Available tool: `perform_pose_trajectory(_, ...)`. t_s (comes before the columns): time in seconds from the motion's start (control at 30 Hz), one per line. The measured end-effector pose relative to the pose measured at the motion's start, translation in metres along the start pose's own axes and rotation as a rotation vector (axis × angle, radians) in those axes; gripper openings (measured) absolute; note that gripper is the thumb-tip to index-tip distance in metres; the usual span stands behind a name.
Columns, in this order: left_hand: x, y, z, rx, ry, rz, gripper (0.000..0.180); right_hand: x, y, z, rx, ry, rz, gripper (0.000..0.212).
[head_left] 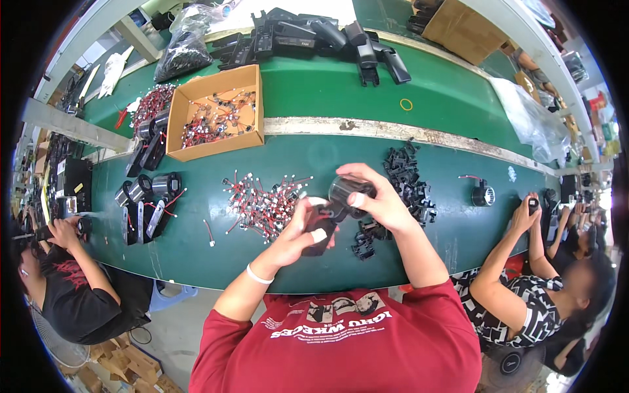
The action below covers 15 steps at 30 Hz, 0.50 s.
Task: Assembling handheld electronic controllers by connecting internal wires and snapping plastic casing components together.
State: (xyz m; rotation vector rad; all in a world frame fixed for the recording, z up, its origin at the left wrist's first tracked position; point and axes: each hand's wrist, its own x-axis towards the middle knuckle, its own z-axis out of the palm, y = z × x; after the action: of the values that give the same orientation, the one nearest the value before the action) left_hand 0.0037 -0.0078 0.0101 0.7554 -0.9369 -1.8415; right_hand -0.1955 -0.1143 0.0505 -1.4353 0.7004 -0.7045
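Note:
A black handheld fan body (342,190) with a short, clear-looking barrel and a handle is held between my two hands over the green bench. My left hand (296,237), with a white band at its wrist, is wrapped round the handle. The barrel is gripped by my right hand (385,202), thumb on the near side and fingers over the top. Just left of the hands lies a loose heap of small parts with red and black wires and white connectors (259,204). Small black plastic brackets (407,173) are piled beyond and beside my right hand.
Left stand several fan bodies (151,190) and a cardboard box (216,147) of wired parts. Black shells (308,33) lie on the far green surface behind a worn ledge (367,128). Another barrel part (483,194) sits right. Co-workers (85,281) work on both sides.

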Motion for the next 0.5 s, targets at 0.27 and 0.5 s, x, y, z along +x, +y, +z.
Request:
perform_pose_trajectory(0.27, -0.006, -0.003, 0.011, 0.179, 0.152, -0.005, 0.015, 0.003, -0.025, 0.025, -0.509, 0.031, -0.003, 0.052)
perform_pose_trajectory(0.5, -0.001, 0.0, 0.007, 0.503, 0.111, 0.283, 0.016, 0.006, -0.021, 0.025, -0.605, -0.009, -0.093, 0.051)
